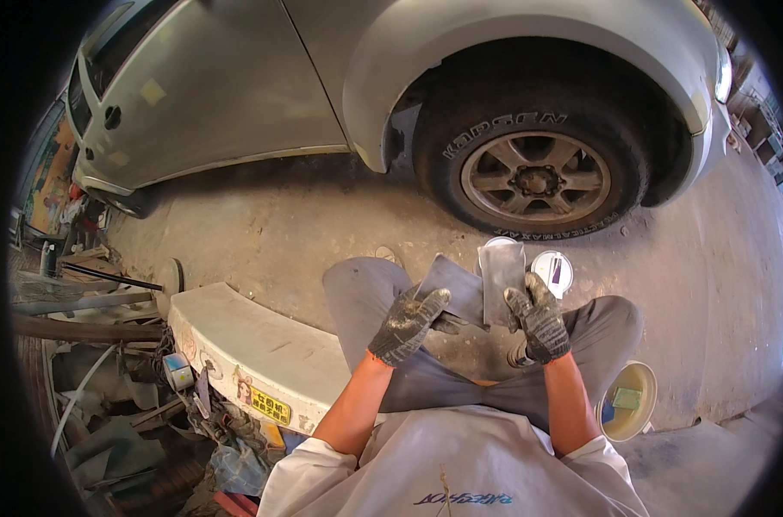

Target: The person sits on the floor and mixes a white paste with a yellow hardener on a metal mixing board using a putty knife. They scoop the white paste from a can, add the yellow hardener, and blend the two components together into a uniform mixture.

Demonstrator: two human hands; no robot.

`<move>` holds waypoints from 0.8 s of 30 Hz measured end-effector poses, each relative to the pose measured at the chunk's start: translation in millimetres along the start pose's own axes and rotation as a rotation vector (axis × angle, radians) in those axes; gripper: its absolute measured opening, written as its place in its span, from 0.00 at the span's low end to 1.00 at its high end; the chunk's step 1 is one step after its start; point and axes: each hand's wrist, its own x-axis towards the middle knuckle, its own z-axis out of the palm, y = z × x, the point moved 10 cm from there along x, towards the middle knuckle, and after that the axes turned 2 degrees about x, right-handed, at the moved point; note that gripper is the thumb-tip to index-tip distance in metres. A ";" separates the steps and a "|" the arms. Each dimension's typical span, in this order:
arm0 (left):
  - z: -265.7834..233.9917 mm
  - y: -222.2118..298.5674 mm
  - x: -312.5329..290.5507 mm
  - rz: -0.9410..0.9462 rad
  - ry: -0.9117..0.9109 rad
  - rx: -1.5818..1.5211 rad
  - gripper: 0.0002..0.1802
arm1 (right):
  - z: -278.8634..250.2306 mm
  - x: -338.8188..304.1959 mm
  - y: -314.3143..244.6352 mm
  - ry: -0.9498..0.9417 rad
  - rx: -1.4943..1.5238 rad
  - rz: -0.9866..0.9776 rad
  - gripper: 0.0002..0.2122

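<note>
Way out left of the wheel [536, 181] on this silver vehicle [227, 95], and on the person's side of it, a messy heap of scrap [120, 422] is sprawling everywhere. Closer in, also left of the wheel, a long pale curved panel [245, 332] is lying there with stickers on its near face.

Next up, the left hand [406, 323], in a dark knit glove, is gripping a grey flat sheet [454, 289], thumb on top, fingers tucked under. That sheet is tilting a bit, just in front and to the left of the wheel. Right hand [539, 320], gloved the same way, is gripping a second grey sheet [502, 277] by its right side, straight in front of the wheel. Can't tell if the two sheets are actually touching.

Beyond that sheet, near the tyre's foot, one white tub [501, 240] is partly hiding; another round white container [552, 274] is sitting just beside it. Furthest right of these, in front of the wheel, a cream bucket [643, 372] is holding a greenish piece [626, 398].
</note>
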 end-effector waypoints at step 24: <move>8.5 18.9 8.6 0.186 0.103 -0.158 0.22 | -40.5 13.3 -8.7 0.315 0.055 -0.269 0.10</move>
